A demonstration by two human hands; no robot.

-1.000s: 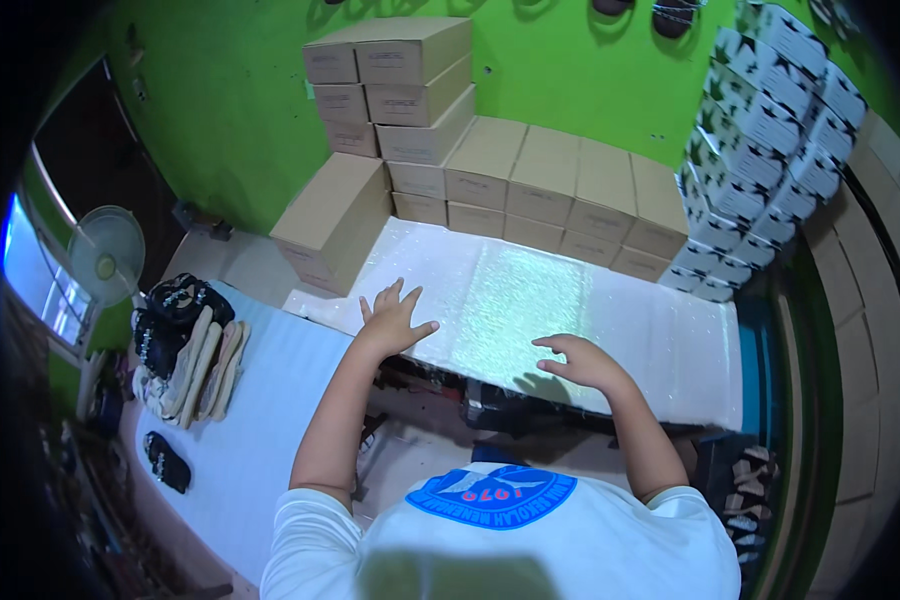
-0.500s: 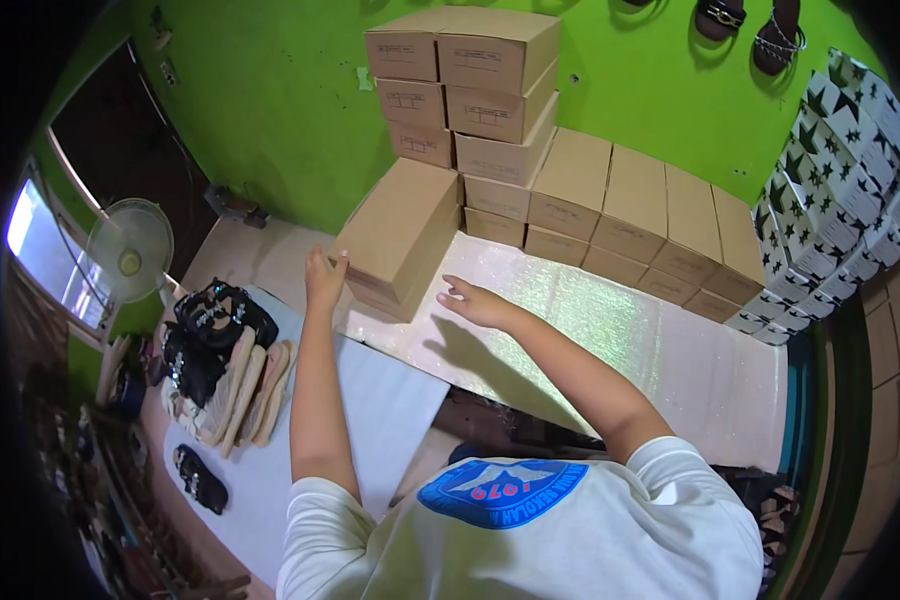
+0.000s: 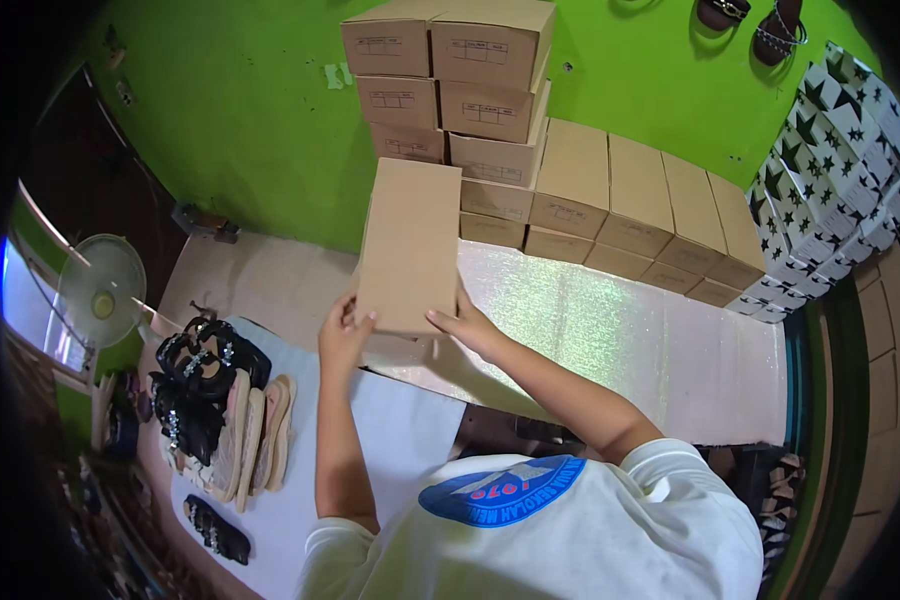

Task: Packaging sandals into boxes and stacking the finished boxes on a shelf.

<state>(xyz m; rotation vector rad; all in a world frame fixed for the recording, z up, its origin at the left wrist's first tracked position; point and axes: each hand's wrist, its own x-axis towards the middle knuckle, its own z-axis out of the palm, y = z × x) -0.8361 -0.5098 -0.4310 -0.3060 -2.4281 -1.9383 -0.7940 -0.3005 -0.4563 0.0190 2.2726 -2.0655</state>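
Left hand (image 3: 342, 338), right hand (image 3: 473, 328) astride brown box (image 3: 410, 245)

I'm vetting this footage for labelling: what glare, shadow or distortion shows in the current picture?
Head view: shimmering glare on the white table covering, window washed out; head view: soft shadow beside the right forearm; head view: outer lines bow toward the picture's edge, while the held brown box looks fairly crisp.

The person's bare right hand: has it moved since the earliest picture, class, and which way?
Yes: against the stacked white, black-starred boxes, the right hand moved left, away from them, to the held brown cardboard box.
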